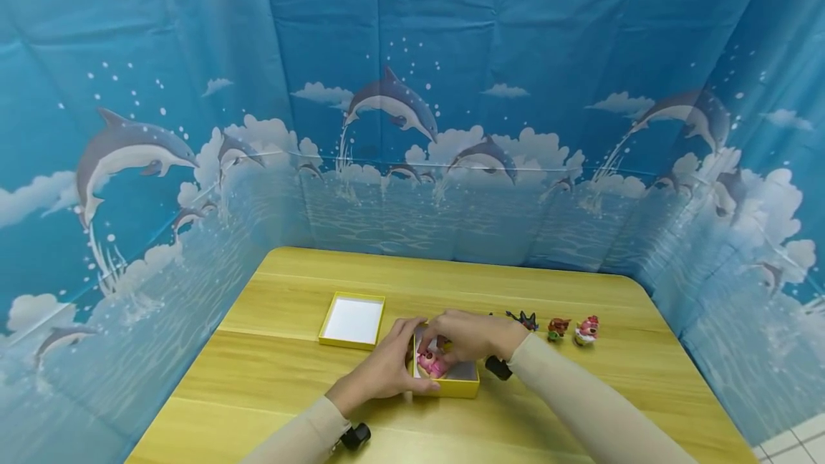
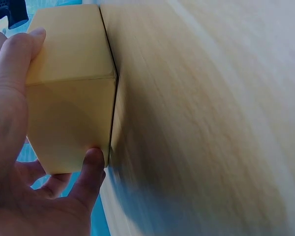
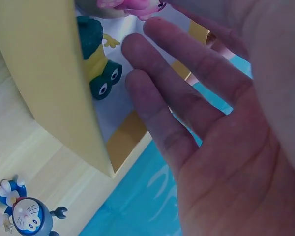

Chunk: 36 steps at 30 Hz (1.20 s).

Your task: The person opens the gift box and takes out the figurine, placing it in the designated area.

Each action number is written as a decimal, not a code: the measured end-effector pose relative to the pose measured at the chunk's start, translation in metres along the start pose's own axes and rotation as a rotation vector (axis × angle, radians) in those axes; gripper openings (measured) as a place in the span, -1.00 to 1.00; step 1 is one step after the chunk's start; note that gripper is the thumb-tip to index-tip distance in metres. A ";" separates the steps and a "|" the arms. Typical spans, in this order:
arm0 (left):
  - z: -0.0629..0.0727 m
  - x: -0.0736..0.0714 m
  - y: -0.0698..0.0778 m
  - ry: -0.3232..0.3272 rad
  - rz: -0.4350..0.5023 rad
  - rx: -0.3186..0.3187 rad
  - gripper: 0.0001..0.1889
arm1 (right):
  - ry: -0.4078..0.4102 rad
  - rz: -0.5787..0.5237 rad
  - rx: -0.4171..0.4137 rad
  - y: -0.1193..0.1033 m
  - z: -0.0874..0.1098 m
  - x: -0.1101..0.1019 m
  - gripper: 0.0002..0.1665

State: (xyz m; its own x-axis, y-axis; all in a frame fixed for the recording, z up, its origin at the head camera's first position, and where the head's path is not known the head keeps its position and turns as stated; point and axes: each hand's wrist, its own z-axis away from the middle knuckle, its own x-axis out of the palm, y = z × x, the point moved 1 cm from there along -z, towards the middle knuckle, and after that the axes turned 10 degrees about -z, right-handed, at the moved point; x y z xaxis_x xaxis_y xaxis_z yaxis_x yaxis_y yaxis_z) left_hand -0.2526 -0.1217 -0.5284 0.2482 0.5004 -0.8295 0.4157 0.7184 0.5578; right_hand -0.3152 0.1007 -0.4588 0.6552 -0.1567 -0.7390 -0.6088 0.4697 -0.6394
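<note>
A yellow open box (image 1: 451, 388) with a pale inside stands on the table. Along its left end my left hand (image 1: 382, 371) grips the walls, thumb on the near side; the left wrist view shows that hand (image 2: 49, 201) around the box's corner (image 2: 71, 118). Inside the box my right hand (image 1: 467, 335) reaches down and pinches a pink toy figure (image 1: 430, 365). In the right wrist view the pink figure (image 3: 137, 6) is partly cut off, the thumb's contact is hidden, and the other fingers are spread. A green-and-yellow figure with big eyes (image 3: 101, 73) lies in the box.
Behind and left lies a shallow yellow lid (image 1: 351, 321), white side up. To the right stand a dark blue figure (image 1: 525, 320), a brown-red figure (image 1: 557, 328) and a pink figure with a red top (image 1: 586, 331). A blue dolphin-print curtain (image 1: 412, 213) hangs behind the table.
</note>
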 end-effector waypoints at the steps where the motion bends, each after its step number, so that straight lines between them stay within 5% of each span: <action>1: 0.000 0.000 0.000 0.000 -0.001 -0.002 0.31 | -0.008 0.008 -0.001 0.000 0.000 0.000 -0.59; 12: 0.000 0.000 -0.001 -0.003 0.001 -0.004 0.31 | -0.028 0.079 0.022 -0.005 -0.001 0.004 -0.45; 36: 0.002 -0.001 0.003 -0.003 0.020 -0.014 0.32 | 0.006 -0.016 0.065 -0.002 0.000 0.010 -0.54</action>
State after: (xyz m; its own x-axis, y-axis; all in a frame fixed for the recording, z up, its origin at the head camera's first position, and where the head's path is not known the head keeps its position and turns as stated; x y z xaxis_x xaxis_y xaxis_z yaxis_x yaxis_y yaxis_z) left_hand -0.2500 -0.1210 -0.5255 0.2587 0.5131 -0.8184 0.3984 0.7152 0.5743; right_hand -0.3072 0.0978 -0.4650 0.6619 -0.1701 -0.7300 -0.5675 0.5225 -0.6363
